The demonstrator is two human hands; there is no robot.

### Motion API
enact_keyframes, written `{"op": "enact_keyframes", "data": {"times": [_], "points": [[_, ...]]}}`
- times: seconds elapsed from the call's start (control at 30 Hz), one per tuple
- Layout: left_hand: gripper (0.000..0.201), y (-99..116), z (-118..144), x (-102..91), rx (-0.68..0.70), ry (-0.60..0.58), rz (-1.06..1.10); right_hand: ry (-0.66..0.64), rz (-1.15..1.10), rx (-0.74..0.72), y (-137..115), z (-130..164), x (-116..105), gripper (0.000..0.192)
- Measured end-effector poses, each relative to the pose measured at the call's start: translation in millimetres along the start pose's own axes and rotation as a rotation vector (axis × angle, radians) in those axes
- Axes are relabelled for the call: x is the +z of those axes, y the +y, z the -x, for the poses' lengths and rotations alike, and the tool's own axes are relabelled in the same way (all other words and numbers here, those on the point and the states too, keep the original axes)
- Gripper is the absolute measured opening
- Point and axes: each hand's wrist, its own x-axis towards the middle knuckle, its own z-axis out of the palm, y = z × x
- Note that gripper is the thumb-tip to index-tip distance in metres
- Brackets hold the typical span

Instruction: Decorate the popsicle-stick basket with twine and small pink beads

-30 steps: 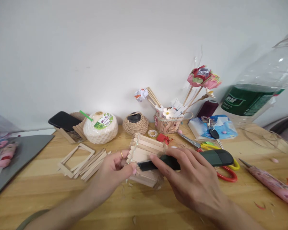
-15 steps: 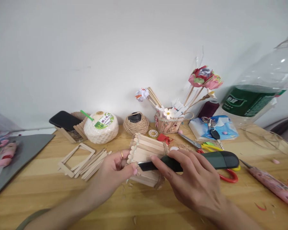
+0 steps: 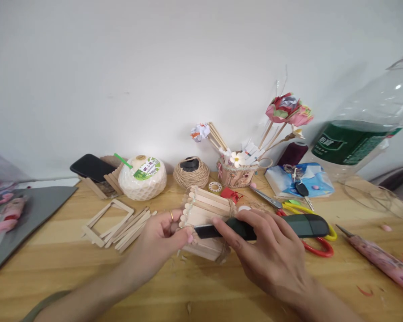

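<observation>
A light wooden table [image 3: 201, 286] carries everything. At its right end a big clear plastic bottle [image 3: 366, 134] lies tilted, its green label printed in white characters too small to read. Far left lies a grey board [image 3: 30, 219]. By the wall stand a white coconut-shaped drink [image 3: 141, 178] with a green straw and a leaf label, writing illegible, a ball of jute twine [image 3: 191, 172], and a small basket [image 3: 237, 174] of paper flowers on sticks. A black phone [image 3: 91, 167] leans on sticks behind a loose pile of craft sticks [image 3: 121, 223].

At centre, on its side, is a popsicle-stick box [image 3: 204, 214]. The left hand [image 3: 157, 241] pinches its left end, fingers curled. The right hand [image 3: 272, 259] grips a dark green utility knife [image 3: 275, 226], its tip laid against the box. Red- and yellow-handled scissors [image 3: 317, 243] lie just behind the knife.
</observation>
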Motion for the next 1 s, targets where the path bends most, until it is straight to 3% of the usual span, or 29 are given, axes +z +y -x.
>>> {"op": "enact_keyframes", "data": {"times": [0.43,1.0], "points": [[0.017,0.7,-1.4,0.1,0.012,0.017,-0.02,-0.024,-0.122,0.06,1.5,-3.7,4.8,0.044],[0.009,2.0,-1.3,4.2,0.011,0.041,0.036,-0.02,-0.118,0.087,-0.2,-4.1,5.5,0.041]]}}
